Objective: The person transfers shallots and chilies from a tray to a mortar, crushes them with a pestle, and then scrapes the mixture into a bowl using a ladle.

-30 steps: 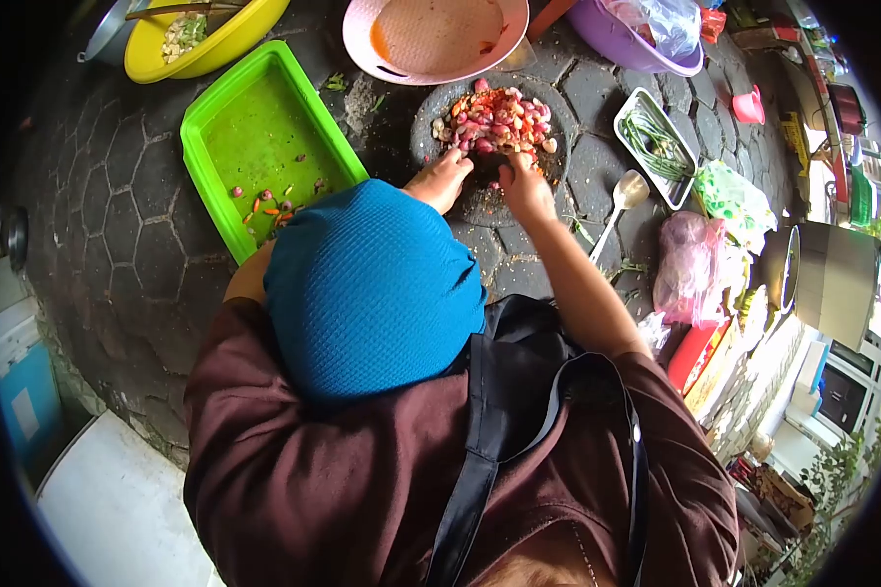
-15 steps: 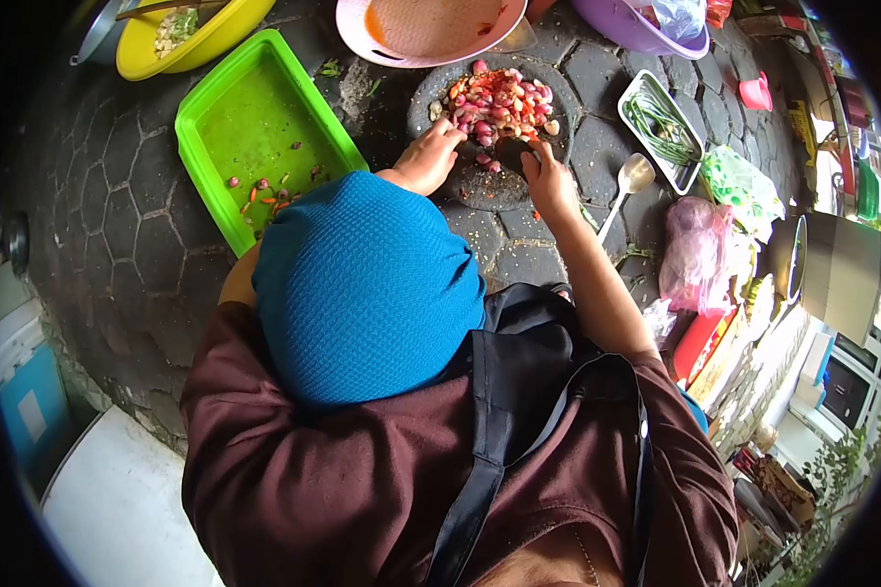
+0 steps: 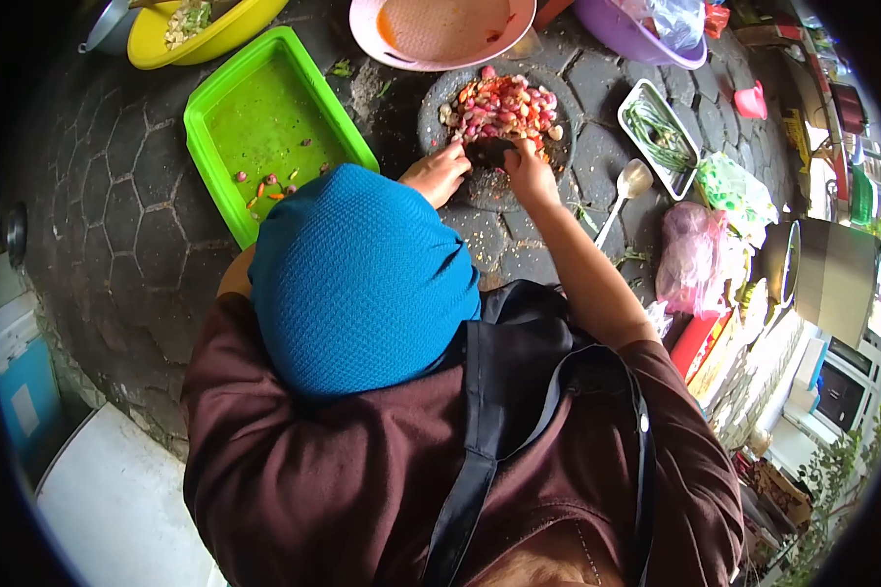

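A round, shallow stone mortar (image 3: 431, 117) holds a heap of shallots (image 3: 504, 103) mixed with red chilli and pale cloves. My right hand (image 3: 533, 181) is closed round the right end of a dark stone pestle (image 3: 489, 152), which lies across the near side of the heap. At the pestle's left end, the fingers of my left hand (image 3: 438, 176) are curled against it; their exact hold is partly hidden. A teal head covering (image 3: 362, 284) hides part of the left forearm.
Left of the mortar lies a green tray (image 3: 201, 157) with a few shallots and chillies. Beyond stand a pink bowl (image 3: 440, 34), a yellow basin (image 3: 206, 44) and a purple basin (image 3: 646, 49). To the right are a ladle (image 3: 631, 181), a metal tray of green stalks (image 3: 658, 132) and plastic bags (image 3: 695, 249).
My left hand has drawn back from the heap's left side to the pestle's left end. The right hand and pestle have shifted left, so both hands are closer together.
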